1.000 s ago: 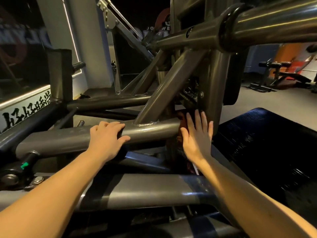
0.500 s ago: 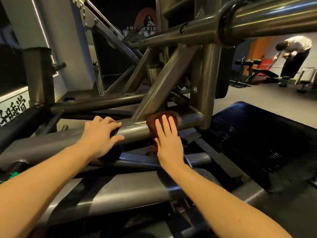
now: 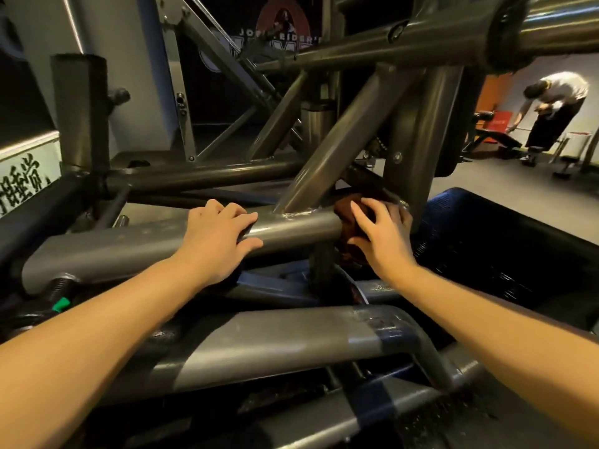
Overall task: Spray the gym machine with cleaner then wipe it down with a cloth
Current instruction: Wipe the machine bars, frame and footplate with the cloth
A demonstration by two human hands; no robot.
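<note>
The gym machine is a frame of grey steel tubes filling the view. My left hand (image 3: 217, 241) lies over its horizontal grey tube (image 3: 301, 228), fingers curled across the top and thumb along the front. Something dark shows under the palm, and I cannot tell what it is. My right hand (image 3: 382, 238) grips a dark red-brown cloth (image 3: 348, 218) and presses it on the right end of that tube, where a slanted strut and an upright post meet it. No spray bottle is clearly in sight.
A black ribbed plate (image 3: 502, 247) lies right of the frame. Thick grey tubes (image 3: 275, 348) cross below my forearms. A person (image 3: 551, 105) bends over a bench at the back right on open floor. A wall with lettering (image 3: 22, 186) stands at the left.
My right hand slid the cloth left along the tube, then back right to the joint by the upright post, its fingers now curled. My left hand stayed on the tube.
</note>
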